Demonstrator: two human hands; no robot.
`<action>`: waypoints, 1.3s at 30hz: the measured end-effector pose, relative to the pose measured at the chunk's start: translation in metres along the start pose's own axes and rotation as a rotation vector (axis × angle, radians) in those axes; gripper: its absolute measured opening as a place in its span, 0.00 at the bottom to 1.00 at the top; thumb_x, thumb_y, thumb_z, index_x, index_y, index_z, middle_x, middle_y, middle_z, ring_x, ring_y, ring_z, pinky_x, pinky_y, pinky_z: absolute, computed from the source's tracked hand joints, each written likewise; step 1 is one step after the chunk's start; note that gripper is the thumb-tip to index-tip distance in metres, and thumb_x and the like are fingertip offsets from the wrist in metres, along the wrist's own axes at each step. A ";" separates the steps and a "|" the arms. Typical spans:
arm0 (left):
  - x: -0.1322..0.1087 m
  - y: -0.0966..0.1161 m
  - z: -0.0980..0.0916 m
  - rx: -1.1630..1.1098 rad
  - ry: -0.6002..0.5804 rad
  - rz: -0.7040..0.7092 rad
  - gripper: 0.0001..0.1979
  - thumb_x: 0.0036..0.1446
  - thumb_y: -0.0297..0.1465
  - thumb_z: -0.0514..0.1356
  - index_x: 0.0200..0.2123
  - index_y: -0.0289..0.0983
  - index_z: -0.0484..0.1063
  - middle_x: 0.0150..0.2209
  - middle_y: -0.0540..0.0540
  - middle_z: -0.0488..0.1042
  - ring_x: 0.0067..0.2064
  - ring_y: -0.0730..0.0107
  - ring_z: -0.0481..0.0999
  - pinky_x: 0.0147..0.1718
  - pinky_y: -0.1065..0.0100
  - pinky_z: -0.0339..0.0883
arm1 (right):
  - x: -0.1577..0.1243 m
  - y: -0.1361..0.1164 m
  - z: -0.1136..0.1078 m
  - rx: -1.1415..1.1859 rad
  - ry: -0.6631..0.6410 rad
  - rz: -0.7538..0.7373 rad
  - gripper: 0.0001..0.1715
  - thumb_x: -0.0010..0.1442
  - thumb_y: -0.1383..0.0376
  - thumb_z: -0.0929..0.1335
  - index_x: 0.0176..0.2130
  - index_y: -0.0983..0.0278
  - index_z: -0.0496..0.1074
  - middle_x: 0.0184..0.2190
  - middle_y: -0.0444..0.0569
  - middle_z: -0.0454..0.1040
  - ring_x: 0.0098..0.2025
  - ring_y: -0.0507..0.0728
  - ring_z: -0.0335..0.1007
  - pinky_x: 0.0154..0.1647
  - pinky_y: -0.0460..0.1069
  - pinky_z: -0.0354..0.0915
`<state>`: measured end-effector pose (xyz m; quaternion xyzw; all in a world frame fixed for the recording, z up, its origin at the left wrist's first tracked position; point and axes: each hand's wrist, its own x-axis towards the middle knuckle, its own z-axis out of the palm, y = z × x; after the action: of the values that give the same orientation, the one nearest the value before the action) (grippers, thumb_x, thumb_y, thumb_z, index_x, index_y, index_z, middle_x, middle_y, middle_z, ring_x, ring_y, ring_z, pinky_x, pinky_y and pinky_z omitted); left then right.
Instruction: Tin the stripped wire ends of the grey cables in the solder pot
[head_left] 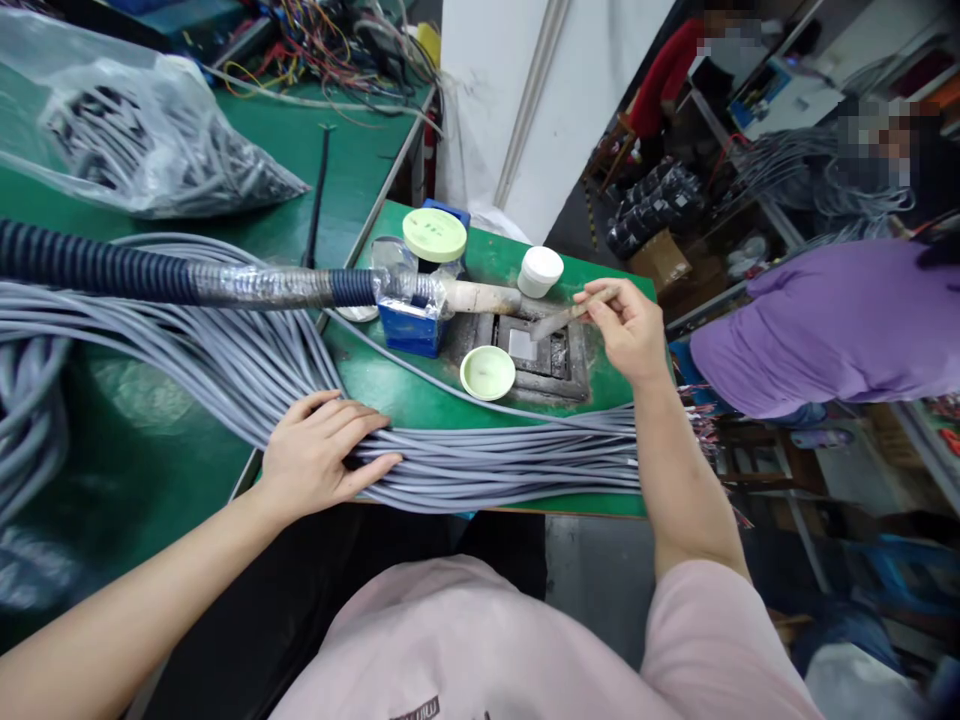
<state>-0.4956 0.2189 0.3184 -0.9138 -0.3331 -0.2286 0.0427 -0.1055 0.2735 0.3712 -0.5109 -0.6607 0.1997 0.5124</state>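
Across the green table lies a thick bundle of grey cables (495,465), its stripped ends past the right edge. My left hand (322,450) rests on the bundle with its fingers apart. My right hand (626,325) pinches a flat scraper (559,320), whose blade is over the solder pot (523,345) set in a dark metal frame. A small pale-green dish (487,373) stands at the pot's near left. Behind the pot is a white lidded jar (540,270). The nozzle of a ribbed hose (480,298) points at the pot from the left.
A plastic bag of grey cable pieces (165,140) lies at the back left. A green-lidded tub (435,235) and a blue box (411,328) stand beside the hose. At the right is a person in a purple shirt (832,320).
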 end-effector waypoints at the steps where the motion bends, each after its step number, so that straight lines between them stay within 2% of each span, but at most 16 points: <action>1: 0.000 0.000 0.000 -0.001 -0.001 -0.003 0.17 0.54 0.42 0.63 0.43 0.38 0.70 0.37 0.46 0.79 0.40 0.62 0.78 0.50 0.57 0.62 | -0.002 0.000 0.004 0.000 -0.014 -0.013 0.13 0.61 0.57 0.67 0.43 0.61 0.71 0.39 0.48 0.77 0.39 0.56 0.75 0.41 0.52 0.73; 7: 0.001 0.000 0.000 -0.002 0.002 -0.004 0.17 0.54 0.42 0.63 0.43 0.38 0.71 0.37 0.46 0.79 0.40 0.62 0.78 0.50 0.57 0.62 | -0.007 0.007 0.020 -0.031 -0.054 -0.031 0.11 0.62 0.59 0.66 0.43 0.61 0.70 0.40 0.48 0.77 0.38 0.56 0.75 0.42 0.52 0.72; 17: 0.001 0.000 0.000 -0.013 -0.003 -0.011 0.17 0.53 0.42 0.63 0.42 0.38 0.71 0.37 0.46 0.79 0.40 0.60 0.78 0.50 0.56 0.62 | -0.006 0.011 0.033 -0.010 -0.083 -0.005 0.09 0.60 0.61 0.66 0.41 0.62 0.71 0.37 0.48 0.77 0.38 0.56 0.74 0.42 0.52 0.71; 27: 0.000 -0.001 0.002 -0.023 -0.008 -0.027 0.16 0.53 0.42 0.63 0.42 0.40 0.71 0.37 0.47 0.79 0.40 0.60 0.78 0.51 0.56 0.62 | -0.003 0.006 0.035 -0.054 -0.133 -0.017 0.09 0.60 0.62 0.65 0.40 0.63 0.70 0.35 0.47 0.76 0.35 0.55 0.72 0.37 0.50 0.68; 39: 0.000 0.000 0.001 -0.027 -0.026 -0.057 0.16 0.53 0.42 0.62 0.43 0.42 0.72 0.38 0.48 0.79 0.41 0.60 0.79 0.51 0.55 0.63 | -0.002 0.002 0.027 -0.144 -0.179 -0.010 0.10 0.60 0.61 0.64 0.40 0.63 0.70 0.36 0.48 0.76 0.35 0.56 0.72 0.37 0.50 0.66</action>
<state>-0.4951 0.2186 0.3169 -0.9071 -0.3567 -0.2224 0.0197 -0.1288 0.2794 0.3578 -0.5232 -0.7189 0.1941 0.4146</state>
